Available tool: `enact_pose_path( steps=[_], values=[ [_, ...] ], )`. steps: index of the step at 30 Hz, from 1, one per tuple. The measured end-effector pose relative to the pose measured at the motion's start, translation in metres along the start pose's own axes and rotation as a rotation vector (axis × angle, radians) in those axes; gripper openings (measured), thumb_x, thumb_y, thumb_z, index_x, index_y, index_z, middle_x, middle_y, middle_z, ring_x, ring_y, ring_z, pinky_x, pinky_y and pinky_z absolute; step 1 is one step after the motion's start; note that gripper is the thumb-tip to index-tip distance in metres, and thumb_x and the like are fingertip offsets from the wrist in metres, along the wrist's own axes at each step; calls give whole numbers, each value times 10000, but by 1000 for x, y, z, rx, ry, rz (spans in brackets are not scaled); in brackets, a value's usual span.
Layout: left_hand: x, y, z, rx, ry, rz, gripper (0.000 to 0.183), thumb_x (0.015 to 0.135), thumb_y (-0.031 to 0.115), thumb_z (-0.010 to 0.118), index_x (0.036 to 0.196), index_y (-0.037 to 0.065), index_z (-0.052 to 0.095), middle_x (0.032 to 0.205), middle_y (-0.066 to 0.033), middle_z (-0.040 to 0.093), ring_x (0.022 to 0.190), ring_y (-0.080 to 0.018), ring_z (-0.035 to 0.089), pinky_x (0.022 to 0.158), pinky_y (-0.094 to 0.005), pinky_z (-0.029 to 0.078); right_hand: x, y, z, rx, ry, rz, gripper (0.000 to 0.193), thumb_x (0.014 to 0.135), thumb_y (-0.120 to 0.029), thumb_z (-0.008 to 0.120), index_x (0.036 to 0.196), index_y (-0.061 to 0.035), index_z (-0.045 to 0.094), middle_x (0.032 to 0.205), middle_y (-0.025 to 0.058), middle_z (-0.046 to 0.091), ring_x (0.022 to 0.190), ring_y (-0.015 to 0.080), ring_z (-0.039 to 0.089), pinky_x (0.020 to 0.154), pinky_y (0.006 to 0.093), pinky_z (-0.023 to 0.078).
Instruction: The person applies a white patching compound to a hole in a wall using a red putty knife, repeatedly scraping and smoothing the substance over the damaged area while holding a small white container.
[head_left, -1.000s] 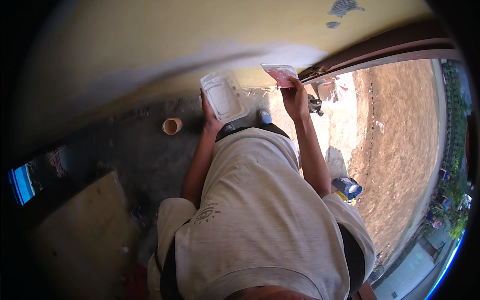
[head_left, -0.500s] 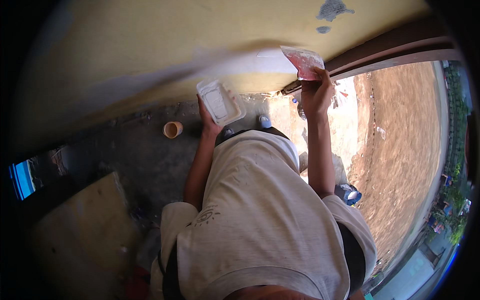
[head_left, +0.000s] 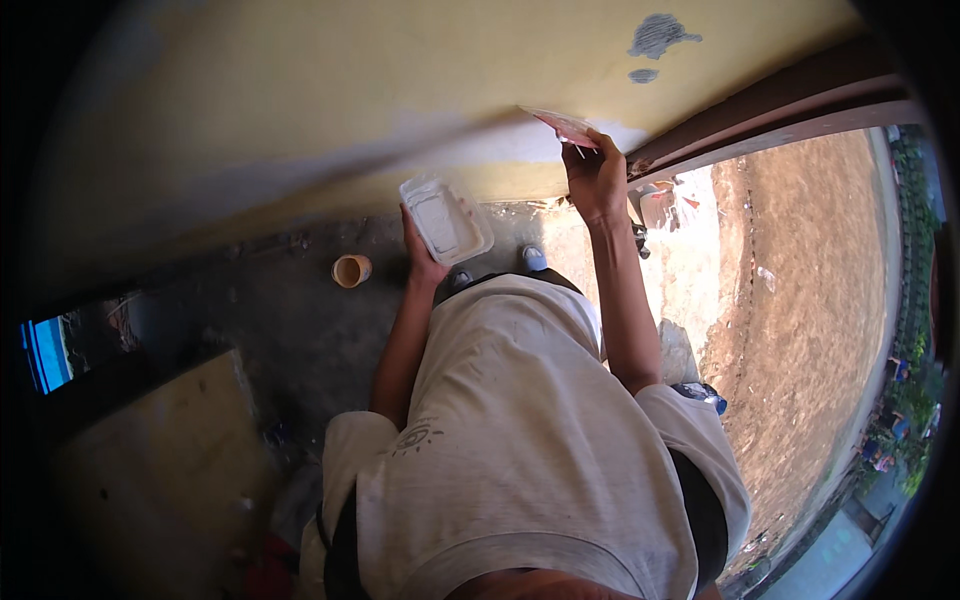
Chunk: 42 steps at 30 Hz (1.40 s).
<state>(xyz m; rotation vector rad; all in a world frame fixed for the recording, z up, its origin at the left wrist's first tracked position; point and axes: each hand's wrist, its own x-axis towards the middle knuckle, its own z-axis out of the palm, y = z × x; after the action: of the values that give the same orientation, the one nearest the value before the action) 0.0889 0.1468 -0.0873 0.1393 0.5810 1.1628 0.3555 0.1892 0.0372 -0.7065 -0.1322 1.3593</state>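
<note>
My left hand grips the left side of a white plastic tray, its fingers partly hidden behind it. White paste lies smeared over the tray's bottom. In my right hand, raised ahead, is a thin reddish putty spreader with whitish smears, pinched between thumb and fingers. The spreader is tilted nearly edge-on to me, with its far edge at the yellow wall. Whether that edge presses on the wall, I cannot tell. A pale whitish band runs along the wall beside the spreader.
An orange-rimmed tub stands on the dark floor left of the tray. A brown door frame borders the wall at right, with sunlit bare ground beyond. Grey patches mark the upper wall. A yellowish board is at lower left.
My right hand has moved left along the wall. The spreader has turned from showing its broad face to nearly edge-on. My left hand still holds the tray in about the same place.
</note>
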Motion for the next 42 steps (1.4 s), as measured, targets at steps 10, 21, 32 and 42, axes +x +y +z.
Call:
enact_pose_path(
  steps=[10,21,32,42],
  values=[
    [-3,-1,0,-9,3,7,787,958,706,386,1452,96,454,1327,-174,593,1193,-346,594,1034,-544,470,-25,35,-56,-306,15,68,264,967,-129,462,977,56,649,1004,197,702,1001,279,654,980,422,489],
    [-4,2,-11,14,-13,0,757,960,685,418,1439,100,466,1327,-146,593,1173,-344,601,1019,-541,481,15,23,-3,-178,-39,-65,196,980,-74,482,1031,97,563,1048,203,635,1002,289,642,1023,396,522],
    [-3,2,-6,-61,-2,-8,636,1006,610,387,1400,125,507,1310,-126,607,1163,-340,604,1009,-549,480,16,72,-121,-284,16,144,208,991,-133,477,1046,19,608,1064,132,653,991,226,644,963,353,528],
    [-2,5,-14,-44,5,15,647,1000,615,400,1408,125,506,1352,-114,583,1192,-337,588,1032,-544,467,21,42,-30,-91,-103,80,195,997,-86,475,1085,59,570,1108,170,616,1053,257,614,1007,363,513]
  ],
)
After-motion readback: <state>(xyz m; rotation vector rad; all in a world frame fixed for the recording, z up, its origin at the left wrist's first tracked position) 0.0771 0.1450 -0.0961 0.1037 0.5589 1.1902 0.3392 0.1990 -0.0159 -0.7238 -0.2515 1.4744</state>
